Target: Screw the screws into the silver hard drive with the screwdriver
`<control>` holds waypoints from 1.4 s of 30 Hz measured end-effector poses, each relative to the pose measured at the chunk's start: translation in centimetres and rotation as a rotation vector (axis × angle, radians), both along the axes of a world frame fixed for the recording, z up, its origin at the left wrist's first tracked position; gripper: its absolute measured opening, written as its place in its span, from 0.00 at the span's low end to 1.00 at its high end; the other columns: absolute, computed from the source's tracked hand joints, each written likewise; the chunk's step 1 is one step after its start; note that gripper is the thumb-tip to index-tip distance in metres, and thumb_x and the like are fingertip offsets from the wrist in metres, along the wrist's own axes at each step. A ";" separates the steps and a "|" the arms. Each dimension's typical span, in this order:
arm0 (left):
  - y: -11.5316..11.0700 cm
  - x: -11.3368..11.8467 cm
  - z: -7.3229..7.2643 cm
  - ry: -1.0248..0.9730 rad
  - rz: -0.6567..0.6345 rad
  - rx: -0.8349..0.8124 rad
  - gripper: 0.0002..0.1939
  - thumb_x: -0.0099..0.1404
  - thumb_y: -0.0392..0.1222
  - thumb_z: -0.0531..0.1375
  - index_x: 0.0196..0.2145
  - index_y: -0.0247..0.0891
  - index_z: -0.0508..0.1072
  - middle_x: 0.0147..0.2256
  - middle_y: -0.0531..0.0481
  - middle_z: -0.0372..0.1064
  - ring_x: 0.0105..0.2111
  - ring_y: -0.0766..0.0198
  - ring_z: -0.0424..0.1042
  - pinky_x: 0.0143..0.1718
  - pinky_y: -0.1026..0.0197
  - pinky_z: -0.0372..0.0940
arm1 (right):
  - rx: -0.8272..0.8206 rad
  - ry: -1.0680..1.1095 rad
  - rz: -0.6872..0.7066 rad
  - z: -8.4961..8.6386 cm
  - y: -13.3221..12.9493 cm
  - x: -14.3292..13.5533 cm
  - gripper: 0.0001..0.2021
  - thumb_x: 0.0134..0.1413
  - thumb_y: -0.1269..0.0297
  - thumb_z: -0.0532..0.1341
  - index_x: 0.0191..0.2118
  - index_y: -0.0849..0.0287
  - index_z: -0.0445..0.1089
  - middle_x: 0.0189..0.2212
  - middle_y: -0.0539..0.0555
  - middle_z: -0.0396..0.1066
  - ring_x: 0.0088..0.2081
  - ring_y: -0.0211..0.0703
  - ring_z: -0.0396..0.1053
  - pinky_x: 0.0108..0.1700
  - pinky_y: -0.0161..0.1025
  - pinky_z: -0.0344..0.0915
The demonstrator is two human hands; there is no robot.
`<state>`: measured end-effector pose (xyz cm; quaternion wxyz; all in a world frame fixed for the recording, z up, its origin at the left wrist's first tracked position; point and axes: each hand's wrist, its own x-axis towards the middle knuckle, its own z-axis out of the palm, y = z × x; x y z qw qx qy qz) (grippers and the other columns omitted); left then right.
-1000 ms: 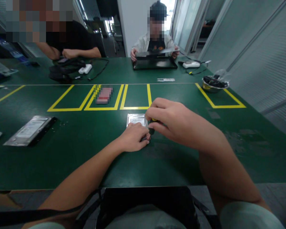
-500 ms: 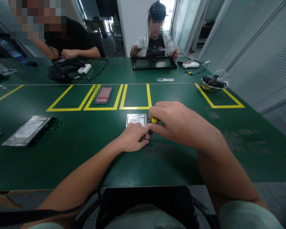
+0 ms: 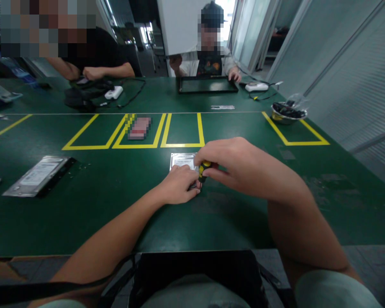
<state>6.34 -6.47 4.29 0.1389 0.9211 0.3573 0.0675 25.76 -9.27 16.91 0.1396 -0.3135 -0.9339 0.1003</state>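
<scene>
A silver hard drive [image 3: 183, 160] with a white label lies on the green table in front of me. My left hand [image 3: 181, 184] rests over its near part, fingers curled on it and steadying it; that part of the drive is hidden. My right hand [image 3: 231, 164] is closed around the black and yellow handle of a screwdriver [image 3: 203, 170], which stands roughly upright at the drive's right edge, close to my left fingertips. The screwdriver's tip is hidden from view.
Another hard drive [image 3: 40, 173] lies at left beside small scattered bits. A metal bowl [image 3: 287, 117] of dark parts stands at right. Yellow tape [image 3: 182, 145] marks rectangles. Across the table, one person handles a panel above a black frame [image 3: 208, 90]; another sits at left.
My right hand has turned a little around the screwdriver, showing more of its handle. My left hand stays put. The person opposite has tilted the panel upright, one hand now on the frame.
</scene>
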 end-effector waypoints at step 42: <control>0.0 0.0 0.1 -0.004 0.004 -0.036 0.06 0.61 0.44 0.59 0.33 0.41 0.74 0.32 0.50 0.72 0.40 0.53 0.67 0.41 0.53 0.56 | -0.008 0.043 -0.005 0.0 0.1 0.5 0.10 0.56 0.74 0.59 0.42 0.60 0.73 0.39 0.56 0.71 0.41 0.43 0.66 0.43 0.38 0.60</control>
